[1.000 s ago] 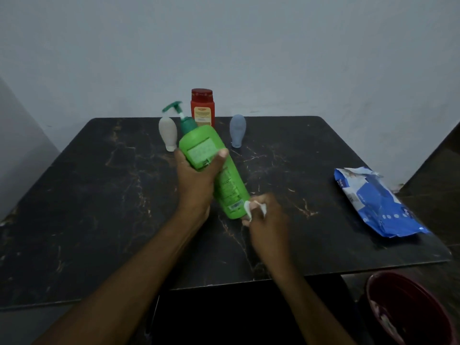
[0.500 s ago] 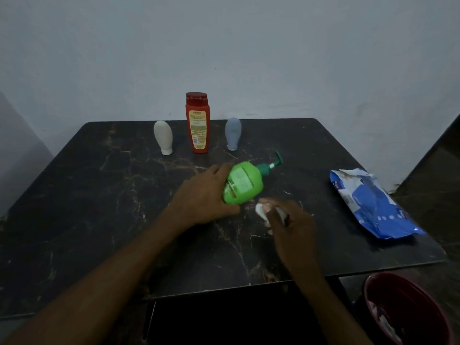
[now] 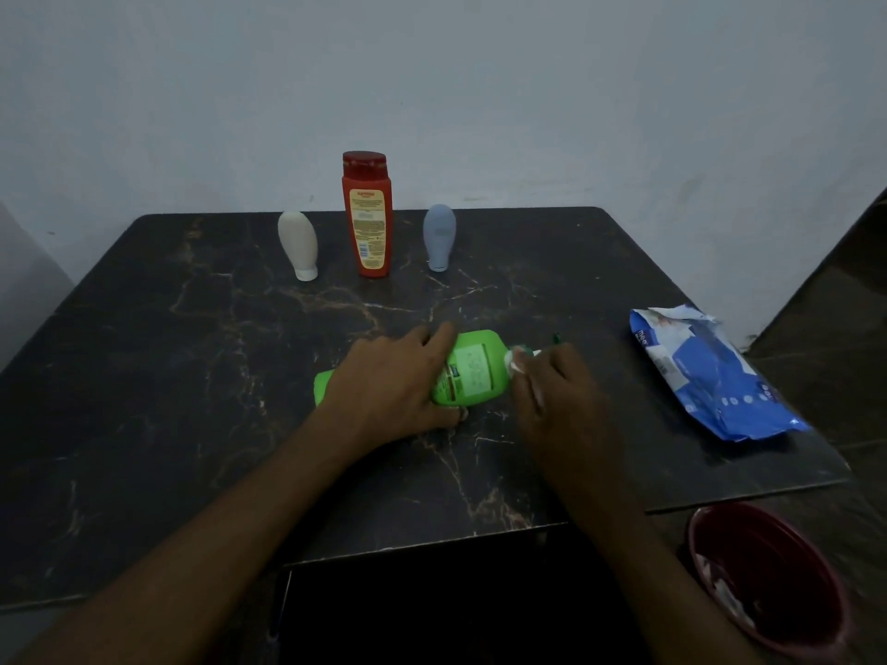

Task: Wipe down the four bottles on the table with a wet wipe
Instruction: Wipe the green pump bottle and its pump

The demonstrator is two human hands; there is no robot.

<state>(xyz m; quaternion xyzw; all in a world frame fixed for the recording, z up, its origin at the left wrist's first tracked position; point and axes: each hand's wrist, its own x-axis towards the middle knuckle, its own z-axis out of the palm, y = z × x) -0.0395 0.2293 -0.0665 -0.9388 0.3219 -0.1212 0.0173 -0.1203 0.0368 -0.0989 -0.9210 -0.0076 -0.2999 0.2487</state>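
The green bottle [image 3: 473, 371] lies on its side at the middle of the table [image 3: 144, 376], the left hand [image 3: 393, 386] curled over it. At its 3 o'clock end the right hand [image 3: 552, 391] pinches a wipe [image 3: 517, 362] against the neck. The white bottle [image 3: 298, 244], red bottle [image 3: 367, 218] and blue bottle [image 3: 439, 237] stand at 12 o'clock.

A plain home room: marbled table [image 3: 144, 400] against a bare wall [image 3: 528, 88], red bottle [image 3: 367, 218], white bottle [image 3: 298, 244] and grey bottle [image 3: 439, 237] at its far edge, wipes pack [image 3: 710, 371] by its right edge, red bin [image 3: 768, 583] on the floor
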